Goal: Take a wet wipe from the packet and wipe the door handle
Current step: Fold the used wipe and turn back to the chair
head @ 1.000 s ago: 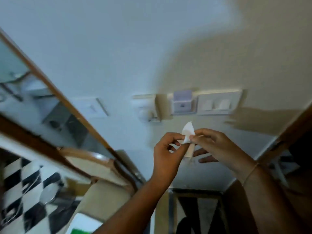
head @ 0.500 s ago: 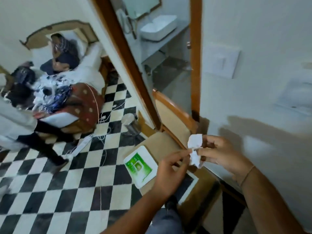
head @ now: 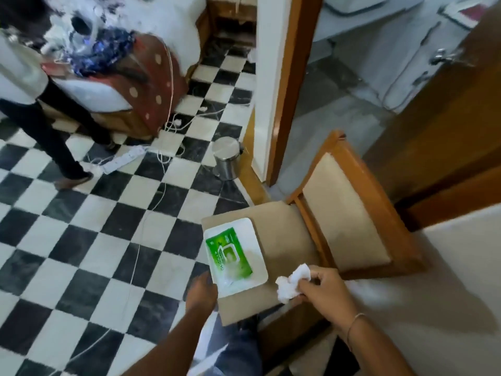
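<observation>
A crumpled white wet wipe (head: 291,284) is pinched in my right hand (head: 324,293), above the front right of the chair seat. The green and white wipe packet (head: 234,252) lies flat on the beige chair seat (head: 287,234). My left hand (head: 202,291) is blurred, at the packet's near left corner; its fingers curl down and I cannot tell whether it grips the packet. The metal door handle (head: 444,59) sits on the brown wooden door (head: 447,126) at the upper right, far from both hands.
The wooden chair back (head: 349,210) stands between me and the door. A steel pedal bin (head: 227,158) sits by the door frame (head: 287,90). A power strip (head: 123,160) and cables lie on the checkered floor. A person's legs (head: 46,123) cross at the left by a bed.
The view swung from the wall switches down to the chair and floor. My left hand let go of the wipe and dropped to the packet. My right hand kept the wipe.
</observation>
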